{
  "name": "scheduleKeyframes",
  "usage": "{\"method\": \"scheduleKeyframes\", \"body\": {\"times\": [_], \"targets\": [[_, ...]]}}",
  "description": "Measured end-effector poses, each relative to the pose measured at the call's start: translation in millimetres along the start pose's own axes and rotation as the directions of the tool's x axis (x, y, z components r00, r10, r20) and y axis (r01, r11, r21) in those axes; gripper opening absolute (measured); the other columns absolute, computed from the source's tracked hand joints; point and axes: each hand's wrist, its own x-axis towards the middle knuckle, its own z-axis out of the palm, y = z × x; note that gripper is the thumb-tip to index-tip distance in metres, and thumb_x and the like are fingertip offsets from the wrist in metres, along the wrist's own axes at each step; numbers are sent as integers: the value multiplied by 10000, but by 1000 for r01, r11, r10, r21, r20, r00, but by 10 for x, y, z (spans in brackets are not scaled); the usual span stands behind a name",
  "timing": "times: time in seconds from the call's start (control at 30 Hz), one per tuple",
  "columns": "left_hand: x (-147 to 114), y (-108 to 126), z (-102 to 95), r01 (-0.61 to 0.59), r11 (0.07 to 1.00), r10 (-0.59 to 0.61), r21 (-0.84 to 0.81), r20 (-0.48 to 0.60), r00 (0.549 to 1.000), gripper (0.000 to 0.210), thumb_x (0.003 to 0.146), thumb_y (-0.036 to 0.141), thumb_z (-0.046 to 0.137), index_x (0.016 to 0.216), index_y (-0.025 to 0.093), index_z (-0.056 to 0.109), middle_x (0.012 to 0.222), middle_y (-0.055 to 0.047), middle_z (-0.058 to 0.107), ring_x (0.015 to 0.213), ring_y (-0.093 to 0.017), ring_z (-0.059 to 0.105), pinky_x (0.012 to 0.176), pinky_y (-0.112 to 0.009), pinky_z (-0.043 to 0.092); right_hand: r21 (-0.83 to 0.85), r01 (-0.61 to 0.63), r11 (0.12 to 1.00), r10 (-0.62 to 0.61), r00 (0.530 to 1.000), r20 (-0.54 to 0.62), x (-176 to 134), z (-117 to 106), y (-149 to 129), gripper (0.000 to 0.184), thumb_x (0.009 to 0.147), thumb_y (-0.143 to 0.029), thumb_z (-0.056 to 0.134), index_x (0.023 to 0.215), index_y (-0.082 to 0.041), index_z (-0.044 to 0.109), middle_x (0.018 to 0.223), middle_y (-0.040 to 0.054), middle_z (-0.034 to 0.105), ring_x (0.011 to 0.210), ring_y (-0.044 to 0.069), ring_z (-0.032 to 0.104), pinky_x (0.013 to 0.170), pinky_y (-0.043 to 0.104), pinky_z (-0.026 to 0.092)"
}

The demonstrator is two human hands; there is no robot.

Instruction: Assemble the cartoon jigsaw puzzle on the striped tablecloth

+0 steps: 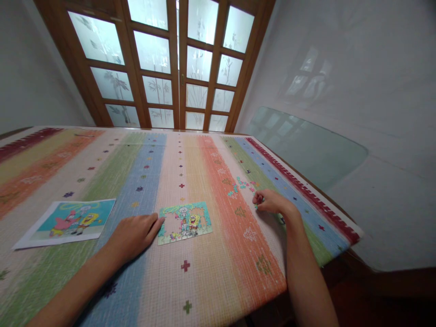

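Note:
A partly assembled jigsaw puzzle [194, 221] with cartoon figures lies on the table; tablecloth shows through gaps at its left and right. My left hand [138, 234] rests palm down, its extended fingertips touching the puzzle's left edge and nothing held. To the right, my right hand [270, 201] is closed in a pinch just above the cloth, with a bit of a teal puzzle piece [256, 207] showing at its fingertips. Loose puzzle pieces [241, 183], mostly teal with some pink, lie scattered just beyond that hand.
A printed reference picture [80, 220] of the cartoon lies left of my left hand. The striped tablecloth [218, 272] covers the table, whose right edge runs beside my right forearm. Behind stand wooden doors [179, 68] with frosted panes; a white wall [340, 91] rises at right.

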Motion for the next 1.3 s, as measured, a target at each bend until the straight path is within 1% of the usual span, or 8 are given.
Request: {"method": "scheduleKeyframes", "body": {"times": [0.13, 0.27, 0.6, 0.8, 0.93, 1.03, 1.17, 1.3], "targets": [[0, 2, 3, -2, 1000, 2, -2, -6, 1000, 523, 1078, 397, 202, 1021, 173, 671, 1025, -158, 784, 975, -342, 758, 828, -441, 535, 5, -2, 1000, 2, 1000, 19, 1, 6, -2, 206, 607, -42, 622, 733, -203, 601, 759, 10, 675, 687, 152, 603, 626, 244, 419], [-4, -1, 23, -3, 1000, 3, -6, -14, 1000, 523, 1080, 400, 201, 1019, 175, 669, 1018, -156, 785, 968, -343, 759, 819, -446, 538, 7, 15, 1000, -15, 999, 44, 13, 25, -15, 174, 626, -54, 626, 718, -199, 604, 715, 6, 662, 670, 153, 597, 621, 250, 413], [-5, -23, 46, -17, 1000, 16, -21, -64, 998, 509, 1070, 399, 221, 965, 178, 667, 955, -164, 781, 905, -336, 762, 778, -434, 537, 16, 129, 991, -130, 987, 96, 48, 115, -152, 161, 634, -79, 662, 695, -202, 578, 692, -6, 635, 639, 138, 542, 597, 248, 382], [-1, -25, 55, -30, 996, 21, -82, -108, 994, 513, 1054, 411, 218, 907, 186, 656, 902, -161, 769, 841, -330, 752, 751, -427, 530, 15, 229, 973, -229, 965, 129, 68, 209, -301, 174, 661, -82, 662, 711, -202, 546, 684, -24, 594, 637, 127, 508, 591, 241, 358], [-11, -27, 45, -25, 996, 18, -81, -91, 996, 515, 1053, 405, 203, 893, 191, 643, 888, -160, 762, 846, -340, 750, 761, -444, 530, 3, 306, 952, -304, 943, 133, 51, 262, -418, 190, 682, -82, 657, 689, -205, 512, 676, -33, 547, 641, 122, 479, 596, 242, 344], [-17, -23, 36, -20, 998, 15, -61, -74, 997, 514, 1058, 406, 201, 921, 191, 647, 904, -158, 765, 865, -331, 752, 769, -434, 532, -4, 358, 934, -353, 925, 143, 39, 288, -480, 219, 654, -53, 652, 685, -208, 499, 678, -37, 536, 650, 124, 470, 611, 245, 345], [-14, -9, 22, -10, 999, 9, -37, -49, 999, 525, 1063, 411, 191, 955, 187, 652, 931, -161, 768, 895, -328, 755, 783, -431, 533, -7, 394, 919, -388, 910, 148, 45, 311, -502, 258, 623, -28, 645, 684, -212, 474, 684, -41, 528, 651, 127, 467, 609, 249, 336], [-5, -8, 18, -18, 998, 14, -59, -73, 997, 525, 1056, 419, 200, 928, 188, 654, 910, -160, 767, 867, -329, 752, 768, -428, 531, -2, 408, 913, -403, 902, 156, 56, 320, -499, 260, 615, -16, 625, 670, -213, 464, 662, -45, 516, 634, 126, 463, 591, 251, 321]]}}
